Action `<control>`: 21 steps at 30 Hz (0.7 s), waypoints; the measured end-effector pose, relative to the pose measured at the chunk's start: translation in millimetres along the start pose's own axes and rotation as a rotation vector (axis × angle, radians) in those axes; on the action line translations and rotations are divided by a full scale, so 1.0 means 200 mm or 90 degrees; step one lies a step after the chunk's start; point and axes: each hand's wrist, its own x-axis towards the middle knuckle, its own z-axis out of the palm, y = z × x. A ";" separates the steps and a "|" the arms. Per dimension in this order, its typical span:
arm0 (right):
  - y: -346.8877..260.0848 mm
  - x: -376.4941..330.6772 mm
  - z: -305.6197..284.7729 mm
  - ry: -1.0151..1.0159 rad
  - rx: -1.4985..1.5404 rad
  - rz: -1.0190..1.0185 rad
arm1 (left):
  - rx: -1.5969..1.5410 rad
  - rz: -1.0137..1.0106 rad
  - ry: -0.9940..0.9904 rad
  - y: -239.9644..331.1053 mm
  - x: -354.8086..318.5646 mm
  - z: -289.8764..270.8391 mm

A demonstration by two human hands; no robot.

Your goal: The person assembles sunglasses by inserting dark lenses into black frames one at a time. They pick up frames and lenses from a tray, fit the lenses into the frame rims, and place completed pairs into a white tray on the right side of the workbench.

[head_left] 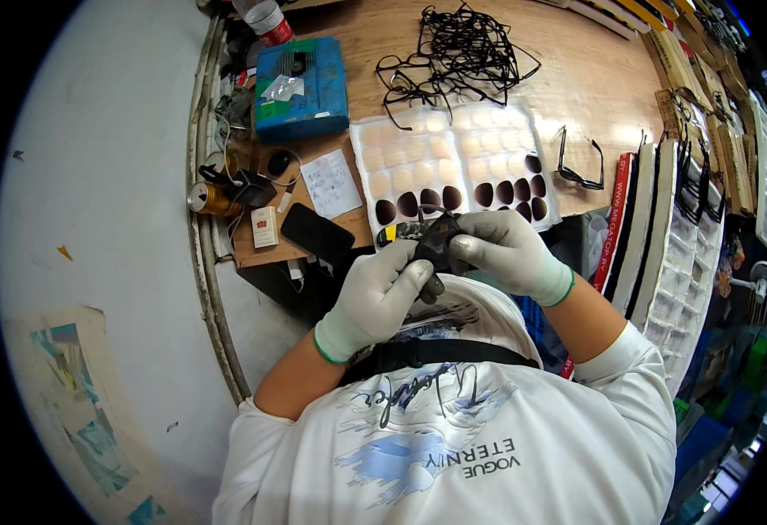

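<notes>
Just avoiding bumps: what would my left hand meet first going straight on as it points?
Your left hand would likely meet the dark eyewear piece it holds, then your right hand beyond, though depth is hard to judge.

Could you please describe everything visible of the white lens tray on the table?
The white tray looks like thin plastic and lies on the wooden table. Rounded wells form two blocks with a strip between. Dark brown lenses sit mainly in the nearer wells; the farther ones look pale, their contents unclear. Black glasses frames overlap its far edge, and the right hand hides part of its near edge.
</notes>
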 end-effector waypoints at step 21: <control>-0.15 -0.23 0.05 0.084 -0.118 -0.107 | -0.049 0.028 -0.015 0.12 0.04 0.08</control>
